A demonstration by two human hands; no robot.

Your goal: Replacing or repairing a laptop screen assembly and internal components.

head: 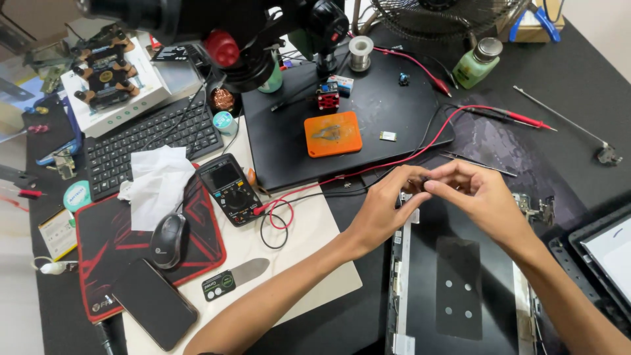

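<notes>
Both hands meet over the top edge of a dark laptop lid panel (460, 289) lying flat on the counter (578, 85). The left hand (384, 210) and right hand (476, 194) pinch a tiny dark part (424, 179) between their fingertips, too small to identify. It looks very light and easily dropped or bent, best held by its edges with thumb and forefinger. A multimeter (230, 189) lies well left of the left hand.
</notes>
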